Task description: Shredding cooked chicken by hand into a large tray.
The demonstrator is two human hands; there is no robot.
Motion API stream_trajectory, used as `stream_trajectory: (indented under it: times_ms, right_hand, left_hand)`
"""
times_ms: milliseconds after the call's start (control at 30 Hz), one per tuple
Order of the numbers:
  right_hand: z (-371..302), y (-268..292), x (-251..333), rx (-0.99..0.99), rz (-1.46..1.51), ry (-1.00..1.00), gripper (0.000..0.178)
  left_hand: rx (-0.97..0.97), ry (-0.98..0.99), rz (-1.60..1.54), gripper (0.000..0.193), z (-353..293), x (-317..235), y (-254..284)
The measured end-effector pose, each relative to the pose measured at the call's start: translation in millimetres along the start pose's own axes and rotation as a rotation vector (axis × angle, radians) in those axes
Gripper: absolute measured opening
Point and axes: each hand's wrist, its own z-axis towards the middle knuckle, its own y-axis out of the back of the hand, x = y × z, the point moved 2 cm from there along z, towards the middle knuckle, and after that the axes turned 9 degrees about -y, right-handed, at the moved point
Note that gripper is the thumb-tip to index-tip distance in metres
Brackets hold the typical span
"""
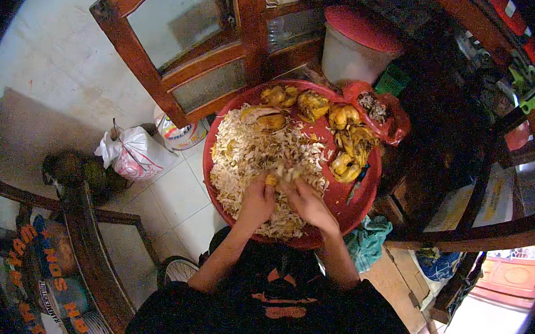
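Note:
A large round red tray (371,194) stands before me, with a wide heap of pale shredded chicken (230,164) over its left and middle. Low over the heap, my left hand (257,199) is closed on a small yellowish piece of chicken (271,180). Close beside it, my right hand (306,200) is closed with pale chicken meat at its fingertips, which are blurred by motion. A larger yellow-skinned chicken piece (270,119) rests on the far part of the heap. Several cooked yellow chickens (313,106) line the tray's far and right side.
A dark-bladed knife (357,185) lies at the tray's right. An open red plastic bag (397,122) with scraps sits at the far-right rim. Behind stands a white bucket (355,54) with a red lid. A green cloth (367,242) lies nearby; a tied white bag (135,153) is left.

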Motion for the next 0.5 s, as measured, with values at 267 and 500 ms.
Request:
stream_trajectory:
  times_ms: [267,500]
  right_hand:
    - [-3.6,7.3,-10.8,-0.104,-0.141,0.147,0.031]
    - [7.8,-8.3,-39.2,0.093,-0.015,-0.008,0.038]
  left_hand:
    - [0.054,-0.066,0.053,0.031,-2.4,-11.9,-0.7]
    - [0.2,-0.064,0.083,0.03,3.1,-13.0,0.3]
